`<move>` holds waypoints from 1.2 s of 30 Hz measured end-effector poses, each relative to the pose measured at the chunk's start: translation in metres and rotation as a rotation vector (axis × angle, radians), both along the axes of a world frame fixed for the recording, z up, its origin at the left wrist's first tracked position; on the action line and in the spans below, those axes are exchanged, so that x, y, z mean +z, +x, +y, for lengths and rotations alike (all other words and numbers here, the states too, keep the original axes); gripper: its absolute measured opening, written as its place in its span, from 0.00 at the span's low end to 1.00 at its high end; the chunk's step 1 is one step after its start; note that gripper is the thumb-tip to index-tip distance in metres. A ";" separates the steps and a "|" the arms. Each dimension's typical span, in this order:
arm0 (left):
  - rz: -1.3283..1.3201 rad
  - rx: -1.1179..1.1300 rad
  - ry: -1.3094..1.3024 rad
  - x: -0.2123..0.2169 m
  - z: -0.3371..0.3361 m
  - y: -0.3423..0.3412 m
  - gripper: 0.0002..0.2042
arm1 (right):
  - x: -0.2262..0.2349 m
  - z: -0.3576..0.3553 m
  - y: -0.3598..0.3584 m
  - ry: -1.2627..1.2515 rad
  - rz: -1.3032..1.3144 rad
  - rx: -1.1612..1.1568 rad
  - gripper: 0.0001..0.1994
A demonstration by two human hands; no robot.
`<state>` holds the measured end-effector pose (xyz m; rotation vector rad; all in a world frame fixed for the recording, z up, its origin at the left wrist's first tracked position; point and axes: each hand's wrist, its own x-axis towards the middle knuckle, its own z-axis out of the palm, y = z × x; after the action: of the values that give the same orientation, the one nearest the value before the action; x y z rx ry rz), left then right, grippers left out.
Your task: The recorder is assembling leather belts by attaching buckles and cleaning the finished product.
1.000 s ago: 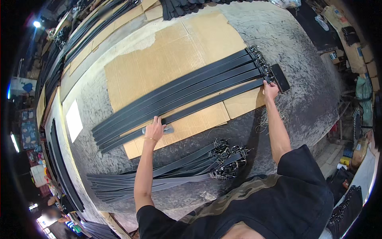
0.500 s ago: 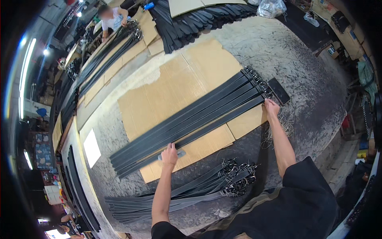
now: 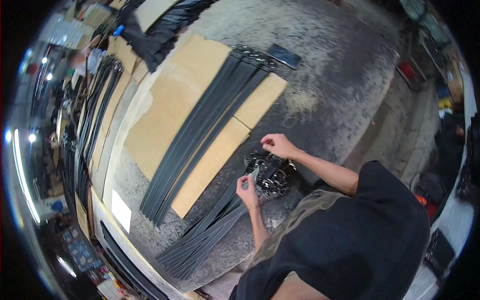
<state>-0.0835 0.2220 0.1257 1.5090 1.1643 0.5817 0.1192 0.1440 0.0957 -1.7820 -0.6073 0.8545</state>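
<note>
Several long black straps [image 3: 210, 125] lie side by side on sheets of brown cardboard [image 3: 165, 115], their metal buckles at the far end. A second, looser bundle of black straps [image 3: 205, 235] lies nearer me, its buckle ends heaped together [image 3: 272, 175]. My left hand [image 3: 246, 189] hovers at this heap, fingers closed on a small flat grey piece [image 3: 255, 175]. Just above the buckles is my right hand [image 3: 277, 145], with its fingers pinched together; I cannot see anything between them.
The grey worktable [image 3: 340, 85] carries a flat black rectangle [image 3: 283, 54] beyond the laid-out straps and a white sheet [image 3: 121, 210] at the left edge. More straps [image 3: 95, 115] lie along the left side, a dark pile [image 3: 155, 35] at the top. Another person [image 3: 85, 57] stands far left.
Both hands have left the laid-out row of straps and come back to the nearer bundle's buckle heap. The left hand now holds the small grey piece up off the straps.
</note>
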 end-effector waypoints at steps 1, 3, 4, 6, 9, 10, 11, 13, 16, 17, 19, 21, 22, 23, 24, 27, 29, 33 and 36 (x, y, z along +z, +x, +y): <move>-0.037 -0.030 -0.066 0.004 -0.023 0.003 0.08 | 0.004 -0.011 -0.008 -0.022 0.002 0.058 0.11; -0.052 -0.088 -0.141 0.009 -0.059 0.005 0.08 | 0.027 -0.044 -0.004 -0.016 -0.037 0.138 0.11; -0.046 -0.099 -0.147 0.013 -0.071 0.008 0.08 | 0.034 -0.060 0.009 -0.044 -0.086 0.156 0.11; 0.064 -0.325 -0.056 0.021 -0.088 0.012 0.10 | 0.049 -0.105 0.047 -0.059 -0.173 0.012 0.10; 0.087 -0.496 0.143 0.007 -0.089 0.006 0.13 | 0.055 -0.191 0.122 -0.159 -0.274 -0.267 0.10; 0.092 -0.528 0.169 0.009 -0.087 0.009 0.13 | 0.057 -0.221 0.144 -0.243 -0.322 -0.349 0.10; 0.103 -0.527 0.191 0.013 -0.086 0.012 0.13 | 0.043 -0.254 0.170 -0.320 -0.466 -0.326 0.09; 0.197 -0.507 0.103 0.034 -0.089 0.026 0.13 | 0.009 -0.316 0.210 -0.490 -0.667 -0.231 0.09; 0.226 -0.470 0.123 0.042 -0.099 0.039 0.13 | -0.013 -0.356 0.239 -0.575 -0.711 -0.069 0.10; 0.221 -0.485 0.152 0.039 -0.104 0.041 0.13 | -0.017 -0.361 0.243 -0.581 -0.702 0.008 0.11; 0.219 -0.475 0.145 0.039 -0.123 0.044 0.13 | -0.023 -0.370 0.242 -0.578 -0.689 0.074 0.11; 0.228 -0.460 0.090 0.040 -0.146 0.050 0.13 | -0.026 -0.370 0.242 -0.578 -0.677 0.142 0.12; 0.232 -0.450 0.090 0.038 -0.156 0.050 0.13 | -0.028 -0.368 0.243 -0.595 -0.661 0.160 0.12; 0.225 -0.458 0.065 0.032 -0.164 0.048 0.13 | -0.028 -0.367 0.244 -0.613 -0.646 0.178 0.12; 0.218 -0.467 0.039 0.025 -0.173 0.047 0.13 | -0.028 -0.368 0.243 -0.608 -0.648 0.187 0.12; 0.193 -0.446 0.082 0.001 -0.194 0.041 0.13 | -0.029 -0.368 0.245 -0.624 -0.632 0.206 0.10; 0.192 -0.431 0.128 -0.008 -0.208 0.041 0.13 | -0.031 -0.369 0.247 -0.596 -0.748 0.243 0.09; 0.195 -0.439 0.164 -0.025 -0.218 0.053 0.12 | -0.017 -0.374 0.256 -0.630 -0.634 0.126 0.09; 0.242 -0.365 0.017 -0.042 -0.214 0.069 0.10 | -0.003 -0.383 0.265 -0.536 -0.617 -0.027 0.08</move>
<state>-0.0149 0.0078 0.0837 1.7894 1.0274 0.1653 0.3845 -0.2386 0.0923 -2.5715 -0.7875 0.4538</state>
